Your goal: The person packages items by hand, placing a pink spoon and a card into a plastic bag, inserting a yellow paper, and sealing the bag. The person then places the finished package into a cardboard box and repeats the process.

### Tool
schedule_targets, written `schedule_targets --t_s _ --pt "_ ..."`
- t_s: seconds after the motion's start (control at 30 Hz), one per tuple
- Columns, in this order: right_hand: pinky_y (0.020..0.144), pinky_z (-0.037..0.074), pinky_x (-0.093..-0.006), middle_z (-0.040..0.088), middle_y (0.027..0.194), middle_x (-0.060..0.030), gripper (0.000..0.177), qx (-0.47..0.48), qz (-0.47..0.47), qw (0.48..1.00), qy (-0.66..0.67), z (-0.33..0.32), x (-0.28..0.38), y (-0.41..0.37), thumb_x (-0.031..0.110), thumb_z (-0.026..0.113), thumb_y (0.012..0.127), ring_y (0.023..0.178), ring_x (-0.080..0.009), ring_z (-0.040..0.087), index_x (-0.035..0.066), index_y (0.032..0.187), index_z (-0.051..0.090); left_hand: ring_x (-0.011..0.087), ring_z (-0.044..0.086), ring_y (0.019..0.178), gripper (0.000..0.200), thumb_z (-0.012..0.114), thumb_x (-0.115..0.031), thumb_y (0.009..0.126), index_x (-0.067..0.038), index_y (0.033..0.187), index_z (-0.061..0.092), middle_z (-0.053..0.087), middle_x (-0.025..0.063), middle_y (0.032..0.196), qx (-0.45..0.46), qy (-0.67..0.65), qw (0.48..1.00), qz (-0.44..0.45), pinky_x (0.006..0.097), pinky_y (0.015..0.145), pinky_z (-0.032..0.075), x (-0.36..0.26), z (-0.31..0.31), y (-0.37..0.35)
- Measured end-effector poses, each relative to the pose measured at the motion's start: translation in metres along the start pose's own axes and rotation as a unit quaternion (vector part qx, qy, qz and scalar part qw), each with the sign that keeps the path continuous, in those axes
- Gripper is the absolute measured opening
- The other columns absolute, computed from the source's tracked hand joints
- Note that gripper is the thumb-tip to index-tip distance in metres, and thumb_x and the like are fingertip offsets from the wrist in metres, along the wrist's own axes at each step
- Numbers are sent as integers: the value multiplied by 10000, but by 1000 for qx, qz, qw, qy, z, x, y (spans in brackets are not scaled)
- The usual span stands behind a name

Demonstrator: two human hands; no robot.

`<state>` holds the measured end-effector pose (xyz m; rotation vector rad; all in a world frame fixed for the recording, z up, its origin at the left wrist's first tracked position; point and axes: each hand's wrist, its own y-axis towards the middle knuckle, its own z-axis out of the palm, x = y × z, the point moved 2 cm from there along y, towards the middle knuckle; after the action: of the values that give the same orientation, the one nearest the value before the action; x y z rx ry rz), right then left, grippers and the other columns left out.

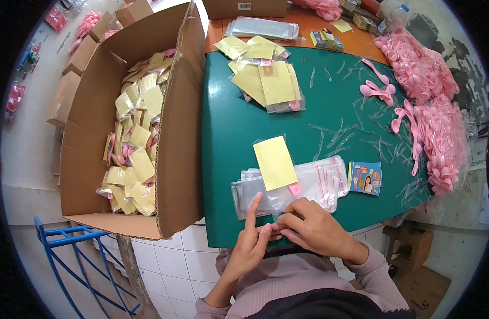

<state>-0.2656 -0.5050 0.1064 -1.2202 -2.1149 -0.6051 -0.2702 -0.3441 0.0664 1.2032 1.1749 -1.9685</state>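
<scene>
My left hand (250, 242) is at the table's front edge, index finger stretched out over the clear bags and thumb pressed towards its curled fingers. Close against it, my right hand (320, 227) has its fingers pinched together. A bit of clear plastic shows by the right fingertips; what either hand grips is hidden. Just beyond the hands lies a filled clear bag with a yellow card (275, 164) and a pink spoon (295, 189), resting on a stack of clear plastic bags (323, 183). Right of the stack sits a pile of blue printed cards (365, 178).
Left of the green table (228, 138) stands a large cardboard box (175, 122) with many filled bags. More filled bags (278, 82) lie at the back. Pink spoons (422, 69) are heaped at right, near scattered clear strips (337, 135). A blue metal frame (74, 231) stands lower left.
</scene>
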Motion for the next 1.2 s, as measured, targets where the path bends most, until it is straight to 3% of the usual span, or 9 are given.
schedule_targets --t_s 0.43,0.57,0.67,0.7,0.73,0.77,0.8,0.9,1.2 --pt "650 385 -322 460 760 -82 111 41 -120 990 -68 4 2 4 124 587 766 734 -222 484 37 802 529 106 601 742 553 449 -39 893 -75 1378 186 658 103 796 -39 22 999 16 239 662 487 0 0 7" --pt "669 418 -322 494 778 -77 138 160 -116 956 217 -50 -16 -2 109 636 769 756 -208 520 34 824 533 150 628 777 446 419 -1 890 -54 1306 266 641 105 837 -72 -10 997 16 224 662 495 -4 2 7" --pt "675 437 -294 553 803 -79 166 54 -12 963 264 -126 -93 -21 134 646 778 732 -177 536 18 841 546 181 639 843 376 419 4 887 -39 1249 330 644 137 899 -45 -17 999 14 223 658 497 -3 0 6" --pt "685 435 -290 570 845 -104 136 -52 150 959 233 -148 -114 -28 126 587 800 768 -172 551 -5 821 554 196 639 875 340 417 5 887 -31 1220 362 642 151 927 -32 -11 999 13 228 665 499 -1 -2 6" --pt "682 436 -287 580 839 -110 120 -186 131 959 -169 -165 -154 -49 105 565 801 774 -171 563 -14 819 555 196 639 875 340 417 5 887 -31 1220 362 642 151 927 -28 -10 999 15 228 665 499 0 -3 6" --pt "679 437 -285 589 832 -117 108 -286 85 785 -542 -172 -182 -62 83 543 802 780 -170 576 -23 816 556 187 638 872 309 414 8 886 -23 1193 397 639 153 937 -26 0 999 25 234 673 501 1 -3 7" --pt "679 437 -285 589 832 -117 108 -285 84 785 -544 -174 -173 -61 83 543 802 780 -170 576 -23 816 556 179 637 869 282 411 11 885 -15 1165 432 636 155 947 -25 9 999 30 241 680 502 2 -2 7" --pt "647 454 -253 593 728 -85 65 -253 260 923 -129 -164 -148 -54 25 549 796 677 -141 595 -19 842 559 178 639 857 230 426 -1 887 9 1109 484 641 143 941 -48 84 993 61 253 714 503 -8 7 7" --pt "737 439 -341 566 932 -128 260 -219 202 939 -172 -140 -122 1 50 627 714 871 -259 560 11 954 534 173 647 840 221 498 5 851 9 1068 536 660 122 903 -14 211 970 117 277 754 500 -39 17 21"
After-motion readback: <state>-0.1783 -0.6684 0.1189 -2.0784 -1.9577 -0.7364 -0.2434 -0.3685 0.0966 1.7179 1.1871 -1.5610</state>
